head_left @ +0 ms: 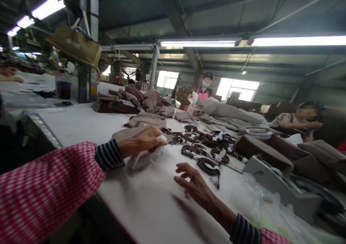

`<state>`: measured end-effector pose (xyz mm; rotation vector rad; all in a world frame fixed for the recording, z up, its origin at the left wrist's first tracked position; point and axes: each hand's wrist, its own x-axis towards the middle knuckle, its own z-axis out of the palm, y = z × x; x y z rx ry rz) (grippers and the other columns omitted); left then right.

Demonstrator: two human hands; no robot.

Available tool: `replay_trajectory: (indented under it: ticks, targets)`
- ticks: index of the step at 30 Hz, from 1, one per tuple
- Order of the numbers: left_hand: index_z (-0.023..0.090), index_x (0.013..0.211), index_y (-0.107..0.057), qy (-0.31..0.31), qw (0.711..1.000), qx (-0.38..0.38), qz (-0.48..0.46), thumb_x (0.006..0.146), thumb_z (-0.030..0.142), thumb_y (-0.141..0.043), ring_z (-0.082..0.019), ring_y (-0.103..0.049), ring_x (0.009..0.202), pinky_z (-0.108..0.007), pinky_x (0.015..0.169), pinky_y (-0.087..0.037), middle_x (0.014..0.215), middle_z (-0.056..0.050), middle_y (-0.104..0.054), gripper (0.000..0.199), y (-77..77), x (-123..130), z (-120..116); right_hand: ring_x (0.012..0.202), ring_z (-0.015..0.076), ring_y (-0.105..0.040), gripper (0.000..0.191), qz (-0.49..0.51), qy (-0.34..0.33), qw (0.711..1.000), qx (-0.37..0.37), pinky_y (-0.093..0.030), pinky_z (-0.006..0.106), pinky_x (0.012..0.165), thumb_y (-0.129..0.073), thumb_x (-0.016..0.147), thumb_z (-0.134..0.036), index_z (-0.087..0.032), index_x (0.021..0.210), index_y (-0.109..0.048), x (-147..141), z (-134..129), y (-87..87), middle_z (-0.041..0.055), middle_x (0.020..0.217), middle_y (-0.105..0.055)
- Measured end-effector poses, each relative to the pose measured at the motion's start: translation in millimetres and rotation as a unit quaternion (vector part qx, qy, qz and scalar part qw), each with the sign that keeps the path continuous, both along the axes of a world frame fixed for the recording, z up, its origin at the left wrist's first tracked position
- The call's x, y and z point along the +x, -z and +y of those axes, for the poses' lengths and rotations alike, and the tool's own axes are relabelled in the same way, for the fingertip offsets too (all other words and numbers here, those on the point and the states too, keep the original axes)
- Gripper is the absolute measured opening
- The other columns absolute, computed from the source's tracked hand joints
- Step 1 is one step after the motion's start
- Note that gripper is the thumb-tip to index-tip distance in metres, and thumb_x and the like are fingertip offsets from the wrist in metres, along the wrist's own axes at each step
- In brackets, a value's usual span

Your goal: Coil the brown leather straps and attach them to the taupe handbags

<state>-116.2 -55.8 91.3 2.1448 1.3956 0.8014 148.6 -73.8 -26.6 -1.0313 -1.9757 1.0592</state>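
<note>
Left hand (146, 140) pinching a clear plastic bag (143, 162) at its gathered top, whitish bunch showing at thumb and fingertips. Bag: see-through, glossy, wrinkled, something dull brown inside; blurred, can't make out what. Location: near side of the white table (151, 208), below the left hand, left of the coiled brown straps (208, 166). Can't tell if its bottom touches the tabletop. Long axis slants: gathered end points up-right toward the straps, rounded end down-left toward the left cuff (109, 154). Right hand (193, 182) holds nothing, fingers spread and slightly curled over the table, just beside the nearest strap coil, apart from the bag.
</note>
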Motion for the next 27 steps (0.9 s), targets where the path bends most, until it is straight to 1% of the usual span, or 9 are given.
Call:
replay_trajectory:
  ticks: [2,4,7,10,12,15,19,23,27]
  targets:
    - [0.017,0.078,-0.063,0.063,0.985,-0.134,-0.090,0.073,0.034,-0.074,-0.015,-0.057,0.055,-0.025,0.052,-0.042,0.065,-0.002,-0.063,0.021,-11.6,33.8,-21.6,0.099,0.0237,-0.066,0.056,0.066,0.015,0.994,-0.080,-0.052,0.026,0.060,-0.070,0.089,-0.055,-0.018,0.129,-0.057,-2.0,-14.4,-10.1,0.0126,0.121,-0.064]
    - [0.015,0.102,-0.066,0.090,0.969,-0.195,-0.118,0.061,0.022,-0.076,-0.017,-0.060,0.054,-0.025,0.049,-0.043,0.068,-0.001,-0.067,0.044,-20.6,58.7,-34.7,0.083,0.0188,-0.065,0.050,0.098,0.035,0.985,-0.137,-0.049,0.023,0.056,-0.074,0.084,-0.054,-0.017,0.115,-0.058,-0.6,-26.8,-16.6,0.0072,0.101,-0.066]
    - [0.014,0.130,-0.060,0.098,0.982,-0.130,-0.100,0.059,0.012,-0.073,-0.016,-0.057,0.048,-0.023,0.043,-0.039,0.063,0.002,-0.065,0.072,-33.4,77.9,-34.9,0.061,0.0119,-0.056,0.047,0.111,0.069,0.968,-0.216,-0.040,0.020,0.047,-0.078,0.076,-0.042,-0.017,0.109,-0.057,13.2,-38.6,-14.7,0.0010,0.083,-0.062]
    - [0.011,0.128,-0.063,0.074,0.979,-0.090,-0.168,0.065,0.014,-0.076,-0.014,-0.057,0.050,-0.023,0.049,-0.043,0.063,0.000,-0.067,0.064,-42.4,81.2,-19.2,0.064,0.0137,-0.060,0.052,0.124,0.161,0.953,-0.224,-0.042,0.021,0.047,-0.070,0.074,-0.033,-0.016,0.120,-0.056,35.7,-45.0,-8.1,0.0057,0.093,-0.068]
    - [0.011,0.125,-0.063,0.072,0.960,-0.129,-0.236,0.073,0.026,-0.081,-0.017,-0.064,0.062,-0.026,0.058,-0.050,0.079,-0.007,-0.075,0.057,-40.6,79.3,-9.9,0.078,0.0187,-0.066,0.047,0.112,0.212,0.959,-0.153,-0.046,0.023,0.050,-0.064,0.076,-0.032,-0.016,0.120,-0.058,48.1,-48.1,-7.0,0.0104,0.104,-0.070]
    - [0.015,0.121,-0.067,0.151,0.942,-0.175,-0.242,0.080,0.041,-0.081,-0.023,-0.072,0.091,-0.030,0.072,-0.054,0.104,-0.012,-0.078,0.050,-23.1,78.1,-10.8,0.093,0.0228,-0.065,0.031,0.040,0.194,0.980,-0.020,-0.049,0.027,0.058,-0.062,0.085,-0.033,-0.017,0.111,-0.067,54.9,-51.9,-9.2,0.0108,0.113,-0.070]
    - [0.021,0.119,-0.071,0.238,0.927,-0.221,-0.186,0.071,0.023,-0.084,-0.023,-0.070,0.101,-0.029,0.082,-0.053,0.113,-0.005,-0.076,0.049,3.6,80.6,-34.8,0.103,0.0228,-0.061,0.022,-0.052,0.077,0.989,0.117,-0.051,0.037,0.087,-0.065,0.095,-0.027,-0.022,0.115,-0.071,43.2,-51.4,-8.3,0.0069,0.119,-0.068]
    - [0.019,0.113,-0.065,0.204,0.908,-0.228,-0.285,0.067,0.012,-0.079,-0.023,-0.071,0.097,-0.033,0.085,-0.056,0.109,-0.006,-0.075,0.049,1.8,80.2,-51.9,0.114,0.0275,-0.052,0.030,-0.220,-0.006,0.942,0.252,-0.046,0.045,0.100,-0.072,0.095,-0.026,-0.020,0.124,-0.067,19.9,-42.3,-4.0,0.0094,0.124,-0.064]
    - [0.022,0.119,-0.058,0.145,0.884,-0.209,-0.393,0.066,0.014,-0.085,-0.025,-0.073,0.092,-0.031,0.068,-0.056,0.110,-0.008,-0.071,0.060,-18.7,86.6,-55.7,0.119,0.0317,-0.049,0.020,-0.327,-0.034,0.862,0.386,-0.046,0.048,0.097,-0.066,0.099,-0.027,-0.018,0.117,-0.067,-10.9,-30.2,2.3,0.0126,0.122,-0.064]
